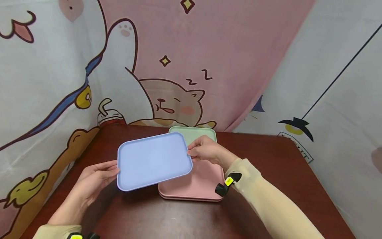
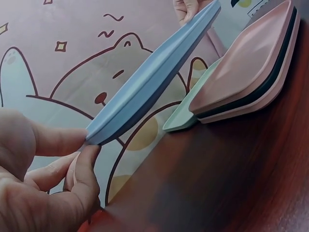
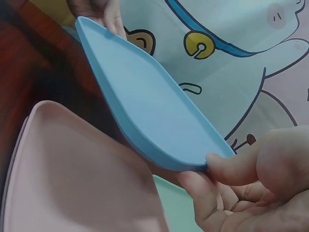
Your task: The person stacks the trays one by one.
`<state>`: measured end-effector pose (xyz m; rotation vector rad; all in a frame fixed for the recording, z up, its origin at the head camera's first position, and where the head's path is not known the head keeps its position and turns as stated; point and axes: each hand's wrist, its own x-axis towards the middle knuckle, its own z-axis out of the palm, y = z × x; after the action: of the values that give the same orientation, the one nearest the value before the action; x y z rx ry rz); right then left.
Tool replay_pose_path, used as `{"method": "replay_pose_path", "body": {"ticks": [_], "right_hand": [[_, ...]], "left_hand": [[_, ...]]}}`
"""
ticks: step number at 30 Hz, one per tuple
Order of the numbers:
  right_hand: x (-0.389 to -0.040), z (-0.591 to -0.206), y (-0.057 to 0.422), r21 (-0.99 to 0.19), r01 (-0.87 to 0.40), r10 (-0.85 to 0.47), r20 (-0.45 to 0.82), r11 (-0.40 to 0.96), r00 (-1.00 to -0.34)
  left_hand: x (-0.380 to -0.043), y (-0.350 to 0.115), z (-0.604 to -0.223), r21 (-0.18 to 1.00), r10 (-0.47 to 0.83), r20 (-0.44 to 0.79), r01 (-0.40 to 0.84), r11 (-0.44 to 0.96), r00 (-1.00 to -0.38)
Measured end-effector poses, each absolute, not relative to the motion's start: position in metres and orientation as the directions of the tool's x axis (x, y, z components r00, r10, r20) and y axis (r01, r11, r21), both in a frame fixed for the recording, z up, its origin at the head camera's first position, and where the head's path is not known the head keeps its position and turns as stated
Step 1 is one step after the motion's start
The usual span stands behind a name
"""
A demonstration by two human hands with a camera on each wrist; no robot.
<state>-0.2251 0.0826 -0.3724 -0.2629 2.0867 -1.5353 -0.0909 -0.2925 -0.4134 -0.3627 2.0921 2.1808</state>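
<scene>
Dark reddish-brown, glossy wood-grained table (image 1: 286, 159), pale sheen on near part; pink-and-white printed fabric backdrop (image 1: 238, 49) behind far edge; sleeping tan cartoon cat (image 1: 179, 103) far, round yellow printed bell (image 1: 83, 98) left, black-and-yellow printed motif (image 1: 295, 127) right

In the head view, two "Z" letters (image 1: 206, 74) mark the pink backdrop (image 1: 238, 43) at twelve o'clock; a three o'clock label (image 1: 302, 150) apparently ends "UT".

Head view: my blue tray (image 1: 154, 161) hides part of top pink tray (image 1: 194, 184) and green tray (image 1: 195, 133); my left sleeve (image 1: 58, 231), wrist camera (image 1: 76, 236) cropped by bottom edge.
</scene>
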Motion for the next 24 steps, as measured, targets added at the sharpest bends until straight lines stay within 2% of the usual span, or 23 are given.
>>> {"method": "replay_pose_path", "body": {"ticks": [10, 24], "right_hand": [[-0.208, -0.374, 0.112, -0.938, 0.201, -0.43, -0.311, 0.283, -0.848], [-0.194, -0.379, 0.155, -0.944, 0.184, -0.381, -0.281, 0.273, -0.881]], "left_hand": [[-0.102, -0.274, -0.404, 0.973, -0.039, -0.231, -0.23, -0.036, -0.972], [-0.116, -0.242, -0.399, 0.977, 0.027, -0.212, -0.212, -0.005, -0.977]]}}
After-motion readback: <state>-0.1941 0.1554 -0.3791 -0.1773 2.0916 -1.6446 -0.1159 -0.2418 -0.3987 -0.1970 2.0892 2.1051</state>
